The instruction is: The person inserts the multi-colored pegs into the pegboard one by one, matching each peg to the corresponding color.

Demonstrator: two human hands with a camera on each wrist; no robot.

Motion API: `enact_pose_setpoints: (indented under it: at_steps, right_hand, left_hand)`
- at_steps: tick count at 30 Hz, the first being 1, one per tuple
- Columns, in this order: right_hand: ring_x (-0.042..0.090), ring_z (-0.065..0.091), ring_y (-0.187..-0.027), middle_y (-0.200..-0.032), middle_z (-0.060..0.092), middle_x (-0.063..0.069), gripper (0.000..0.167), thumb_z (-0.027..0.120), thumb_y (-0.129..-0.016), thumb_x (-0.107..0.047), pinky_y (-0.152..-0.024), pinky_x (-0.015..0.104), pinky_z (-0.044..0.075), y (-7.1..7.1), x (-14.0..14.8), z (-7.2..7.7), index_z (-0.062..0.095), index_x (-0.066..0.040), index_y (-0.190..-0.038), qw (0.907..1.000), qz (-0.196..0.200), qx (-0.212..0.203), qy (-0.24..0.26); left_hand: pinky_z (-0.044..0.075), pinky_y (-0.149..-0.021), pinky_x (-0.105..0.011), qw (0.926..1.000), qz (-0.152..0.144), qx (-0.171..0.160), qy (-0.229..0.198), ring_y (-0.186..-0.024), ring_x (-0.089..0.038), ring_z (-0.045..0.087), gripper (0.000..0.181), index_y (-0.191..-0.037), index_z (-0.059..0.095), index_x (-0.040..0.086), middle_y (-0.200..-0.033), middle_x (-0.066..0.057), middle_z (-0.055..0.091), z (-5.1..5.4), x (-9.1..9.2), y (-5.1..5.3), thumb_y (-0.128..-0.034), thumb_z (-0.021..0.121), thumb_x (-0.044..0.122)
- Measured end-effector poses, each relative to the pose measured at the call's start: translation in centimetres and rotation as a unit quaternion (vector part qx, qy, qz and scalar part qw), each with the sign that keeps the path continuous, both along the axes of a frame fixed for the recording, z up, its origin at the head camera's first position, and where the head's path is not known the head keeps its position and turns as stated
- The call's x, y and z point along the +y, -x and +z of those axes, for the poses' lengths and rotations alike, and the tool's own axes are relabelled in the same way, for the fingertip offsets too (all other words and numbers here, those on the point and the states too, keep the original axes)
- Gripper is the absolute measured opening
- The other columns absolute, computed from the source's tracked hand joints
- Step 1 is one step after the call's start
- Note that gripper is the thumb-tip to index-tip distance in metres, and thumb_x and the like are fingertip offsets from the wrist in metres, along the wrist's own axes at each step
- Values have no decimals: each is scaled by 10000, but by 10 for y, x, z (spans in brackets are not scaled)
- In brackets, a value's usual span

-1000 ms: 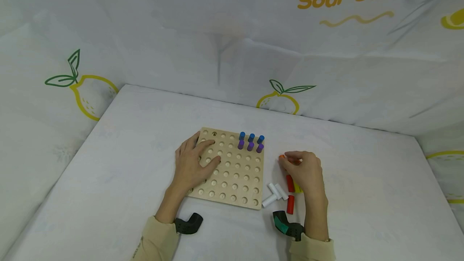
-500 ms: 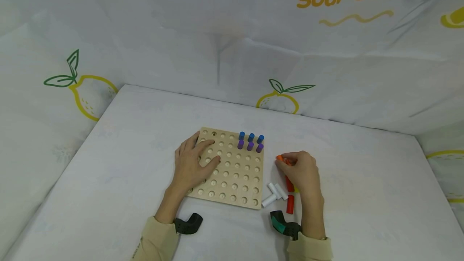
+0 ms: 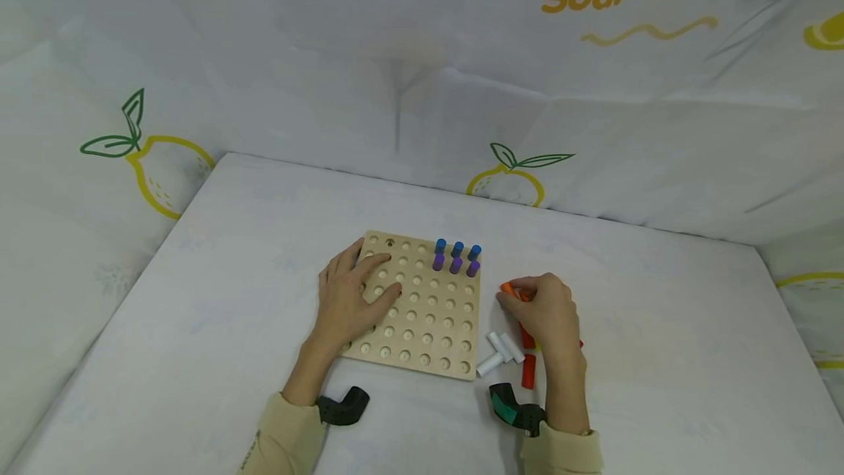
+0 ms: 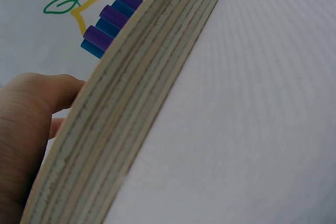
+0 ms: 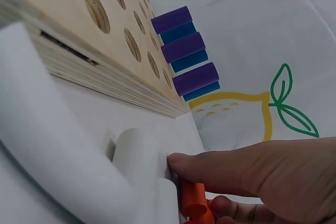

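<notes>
In the head view, the left hand (image 3: 349,299) lies relaxed over the left side of a holed wooden board (image 3: 422,328), its thumb and index finger extended across the top. Three blue pegs (image 3: 458,248) stand upright along the board's far edge at the right corner, with three purple pegs (image 3: 456,265) just in front of them. To the right of the board, the right hand (image 3: 543,310) pinches an orange peg (image 3: 507,289) above the white table (image 3: 264,218). White pegs (image 3: 490,365) lie in a small heap near the board's right edge, with red pegs (image 3: 528,372) beside them, partly under the hand.

In the left wrist view, the layered edge of the board runs diagonally, and the left fingertips are hidden behind it.

In the right wrist view, the thumb presses against the orange peg, with more orange showing just below, partly covered by the fingers
</notes>
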State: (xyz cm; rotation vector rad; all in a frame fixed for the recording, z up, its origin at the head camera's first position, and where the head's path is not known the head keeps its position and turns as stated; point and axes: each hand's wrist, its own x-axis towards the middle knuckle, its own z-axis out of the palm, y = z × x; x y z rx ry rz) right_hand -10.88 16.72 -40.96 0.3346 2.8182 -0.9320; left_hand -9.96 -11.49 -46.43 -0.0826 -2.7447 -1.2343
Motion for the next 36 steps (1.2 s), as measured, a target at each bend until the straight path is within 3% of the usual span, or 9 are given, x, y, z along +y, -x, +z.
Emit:
enact_pose_setpoints:
  at_steps: [7, 16, 23, 30, 36]
  right_hand:
    - [257, 539, -789, -1074, 687, 235, 326, 760, -891, -199, -540, 267, 382, 0, -2, 2, 763, 15, -1136, 10000, 42, 43, -34]
    - [319, 615, -945, -1101, 693, 231, 325, 727, -915, -186, -710, 347, 547, -2, -5, 9, 749, 15, -1169, 9996, 149, 240, -20]
    - [288, 595, -889, -1063, 707, 208, 296, 740, -921, -174, -674, 263, 471, -2, -7, 14, 759, -6, -1164, 9982, 377, 469, 81]
    - [266, 585, -843, -1038, 720, 175, 276, 755, -922, -172, -653, 248, 466, -1, -12, 16, 767, -43, -1165, 9952, 555, 801, 88]
    - [252, 621, -820, -1027, 737, 159, 284, 767, -918, -191, -639, 231, 485, 0, -17, 13, 769, -57, -1169, 9916, 702, 1069, 204]
  left_hand:
    - [177, -1188, -643, 10000, 12, -8, -3, -1508, -396, 319, 500, -1318, 687, 185, -1630, -192, 382, 1, 1, 1, -873, 723, 409]
    - [170, -1192, -645, 9999, -1, 105, -66, -1505, -410, 323, 504, -1308, 693, 167, -1623, -213, 385, 1, 2, 0, -859, 733, 391]
    - [173, -1192, -647, 10000, 5, 78, -42, -1506, -415, 323, 498, -1305, 695, 166, -1623, -216, 384, 1, 2, 0, -861, 729, 390]
    - [190, -1175, -658, 9998, 20, 173, 9, -1492, -425, 338, 493, -1297, 698, 161, -1608, -224, 403, -1, 2, 0, -859, 733, 386]
    - [177, -1185, -645, 10000, 8, 11, -2, -1505, -406, 321, 497, -1316, 689, 176, -1623, -204, 387, 0, 1, 0, -876, 718, 408]
